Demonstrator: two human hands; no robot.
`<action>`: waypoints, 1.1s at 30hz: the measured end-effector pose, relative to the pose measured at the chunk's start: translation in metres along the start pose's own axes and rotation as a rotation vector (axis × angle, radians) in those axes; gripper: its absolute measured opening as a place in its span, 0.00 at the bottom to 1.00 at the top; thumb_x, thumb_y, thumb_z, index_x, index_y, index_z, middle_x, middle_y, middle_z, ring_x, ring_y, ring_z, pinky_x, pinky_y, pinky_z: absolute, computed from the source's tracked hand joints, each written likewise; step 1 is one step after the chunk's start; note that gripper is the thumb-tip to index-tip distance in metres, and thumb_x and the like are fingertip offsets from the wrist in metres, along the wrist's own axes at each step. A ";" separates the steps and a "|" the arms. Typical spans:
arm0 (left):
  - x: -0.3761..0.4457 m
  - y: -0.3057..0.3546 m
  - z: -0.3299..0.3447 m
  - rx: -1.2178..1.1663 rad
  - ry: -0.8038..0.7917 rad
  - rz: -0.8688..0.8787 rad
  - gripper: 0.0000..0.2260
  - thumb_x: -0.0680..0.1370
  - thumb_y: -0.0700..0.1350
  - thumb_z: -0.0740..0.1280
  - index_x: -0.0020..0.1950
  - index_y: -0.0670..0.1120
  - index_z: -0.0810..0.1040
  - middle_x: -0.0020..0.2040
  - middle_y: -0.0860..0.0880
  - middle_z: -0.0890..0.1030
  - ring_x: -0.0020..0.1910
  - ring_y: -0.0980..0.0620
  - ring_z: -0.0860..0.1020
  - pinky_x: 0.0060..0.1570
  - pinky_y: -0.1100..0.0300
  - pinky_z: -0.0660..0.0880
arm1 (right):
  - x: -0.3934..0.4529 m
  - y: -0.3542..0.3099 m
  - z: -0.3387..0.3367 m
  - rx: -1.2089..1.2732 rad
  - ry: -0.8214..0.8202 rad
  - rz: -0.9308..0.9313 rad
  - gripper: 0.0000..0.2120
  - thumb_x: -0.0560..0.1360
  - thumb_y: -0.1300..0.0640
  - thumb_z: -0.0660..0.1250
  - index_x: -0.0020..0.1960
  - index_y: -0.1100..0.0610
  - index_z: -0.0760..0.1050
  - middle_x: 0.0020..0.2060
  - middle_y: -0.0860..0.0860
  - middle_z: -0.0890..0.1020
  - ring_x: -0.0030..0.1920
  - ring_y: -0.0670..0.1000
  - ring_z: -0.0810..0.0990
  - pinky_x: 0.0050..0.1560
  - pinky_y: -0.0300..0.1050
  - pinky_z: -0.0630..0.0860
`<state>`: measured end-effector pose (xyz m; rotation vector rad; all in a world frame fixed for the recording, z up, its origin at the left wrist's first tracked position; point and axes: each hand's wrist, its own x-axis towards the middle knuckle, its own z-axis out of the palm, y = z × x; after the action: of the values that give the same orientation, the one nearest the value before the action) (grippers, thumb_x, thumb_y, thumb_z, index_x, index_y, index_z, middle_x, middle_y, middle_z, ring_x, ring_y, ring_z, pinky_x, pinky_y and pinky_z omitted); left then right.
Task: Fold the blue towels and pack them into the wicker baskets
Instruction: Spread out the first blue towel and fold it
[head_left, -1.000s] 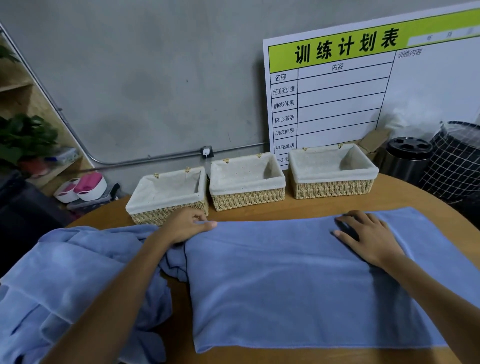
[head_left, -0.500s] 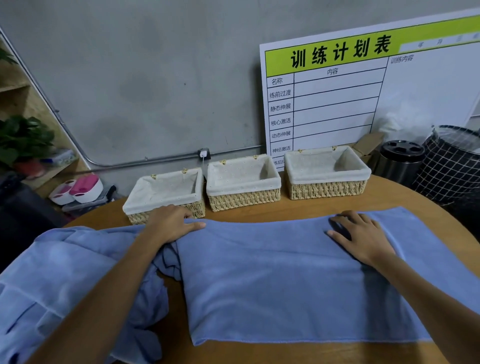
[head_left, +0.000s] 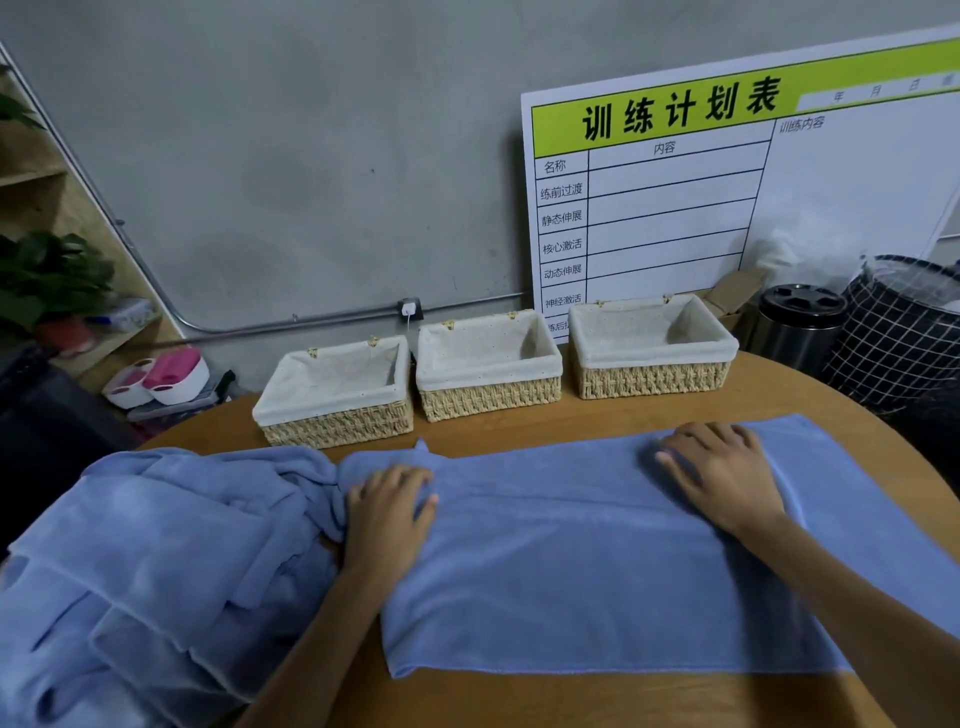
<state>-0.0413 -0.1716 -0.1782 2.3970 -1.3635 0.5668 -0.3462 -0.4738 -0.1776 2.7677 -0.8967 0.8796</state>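
Observation:
A blue towel (head_left: 582, 561) lies spread flat across the round wooden table (head_left: 597, 426). My left hand (head_left: 387, 506) rests on its left end, fingers bent down onto the cloth. My right hand (head_left: 719, 475) lies flat on the towel's far right part, fingers straight and spread. A crumpled heap of more blue towels (head_left: 156, 561) covers the table's left side. Three wicker baskets with white cloth liners stand in a row at the back: left basket (head_left: 335, 426), middle basket (head_left: 491, 400), right basket (head_left: 652, 379). All three hold nothing.
A white and green planning board (head_left: 727, 197) leans on the grey wall behind the baskets. A steel bin (head_left: 797, 332) and a black grid-patterned hamper (head_left: 898, 332) stand at the right. A wooden shelf with a plant (head_left: 47, 275) is at the left.
My left hand slid from the towel's far left corner toward me and now sits lower on its left end. My right hand stays on the far right part.

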 end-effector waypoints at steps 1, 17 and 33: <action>-0.011 0.003 0.005 -0.020 -0.031 0.011 0.16 0.78 0.57 0.56 0.54 0.54 0.81 0.52 0.55 0.80 0.51 0.47 0.80 0.49 0.47 0.72 | -0.002 -0.013 -0.003 0.010 0.019 -0.049 0.20 0.80 0.43 0.54 0.51 0.51 0.82 0.51 0.50 0.82 0.49 0.58 0.79 0.52 0.55 0.71; -0.057 -0.004 -0.034 -0.275 -0.089 -0.524 0.20 0.76 0.56 0.72 0.60 0.45 0.77 0.55 0.44 0.76 0.56 0.42 0.76 0.56 0.48 0.74 | -0.033 -0.073 -0.006 0.189 -0.369 -0.062 0.43 0.73 0.25 0.32 0.71 0.43 0.72 0.72 0.43 0.71 0.72 0.48 0.68 0.69 0.49 0.64; -0.021 0.013 -0.056 -1.047 -0.023 -0.607 0.06 0.82 0.41 0.67 0.56 0.47 0.82 0.51 0.52 0.83 0.51 0.54 0.81 0.49 0.62 0.76 | -0.033 -0.072 -0.003 0.190 -0.371 -0.075 0.36 0.76 0.28 0.39 0.70 0.44 0.72 0.71 0.43 0.72 0.71 0.48 0.69 0.68 0.48 0.65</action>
<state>-0.0727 -0.1367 -0.1387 1.7383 -0.5863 -0.2955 -0.3290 -0.3969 -0.1881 3.1718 -0.7833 0.4673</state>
